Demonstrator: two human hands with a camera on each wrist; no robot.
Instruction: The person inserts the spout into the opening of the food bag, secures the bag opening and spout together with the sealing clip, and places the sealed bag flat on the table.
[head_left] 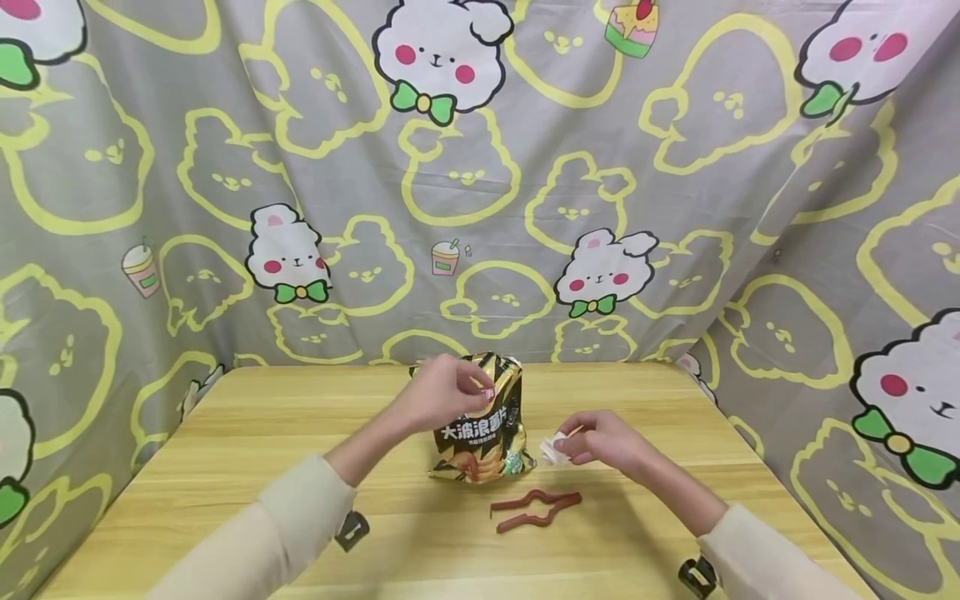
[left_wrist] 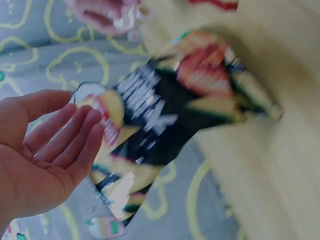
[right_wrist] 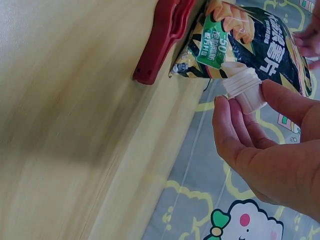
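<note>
A black and gold bag of potato chips (head_left: 483,454) stands upright on the wooden table, its front turned toward me. My left hand (head_left: 438,393) is raised before the bag's upper part. Seen in the left wrist view, its fingers (left_wrist: 75,135) are loosely bent with nothing between them; whether they touch the bag, I cannot tell. To the right of the bag, my right hand (head_left: 603,440) pinches a small white threaded plastic spout (right_wrist: 245,89) between thumb and fingers, above the table. A red plastic bag clip (head_left: 570,501) lies in front of the bag with its two arms spread apart.
The wooden table (head_left: 300,417) reaches back to a grey curtain (head_left: 480,192) printed with cartoon animals, which also hangs along both sides. Black wrist-camera pieces (head_left: 351,531) sit below the sleeves.
</note>
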